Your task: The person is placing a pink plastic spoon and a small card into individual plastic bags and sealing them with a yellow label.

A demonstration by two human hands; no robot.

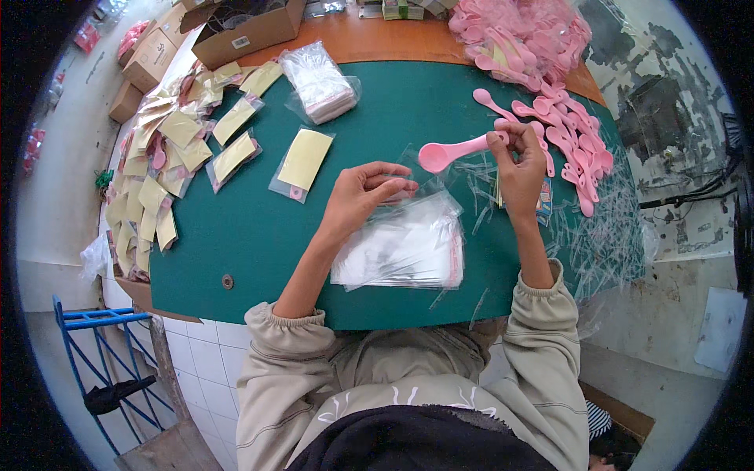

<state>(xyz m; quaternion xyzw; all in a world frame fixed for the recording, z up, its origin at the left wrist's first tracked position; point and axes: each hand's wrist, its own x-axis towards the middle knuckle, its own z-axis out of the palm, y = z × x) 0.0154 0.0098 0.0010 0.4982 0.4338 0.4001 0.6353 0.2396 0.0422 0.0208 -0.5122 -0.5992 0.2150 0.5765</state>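
Observation:
My right hand [520, 163] pinches the handle end of a pink spoon [441, 156], its bowl pointing left. Just left of that bowl, my left hand [369, 191] has its fingers closed on a thin clear plastic bag [428, 187]; its outline is hard to make out. Under the left hand lies a stack of clear plastic bags [400, 247]. Partly covered by my right hand and wrist is a small pile of printed cards [543, 196]. Loose pink spoons [577, 145] lie beyond and right of my right hand.
A green mat [236, 259] covers the table. Filled bags with yellow cards [169, 149] heap at the left; one filled bag [305, 159] lies apart. Another bag stack [318, 78] sits farther back. Clear strips [597, 243] litter the right. A large bag of spoons [518, 35] and a cardboard box [247, 35] stand behind.

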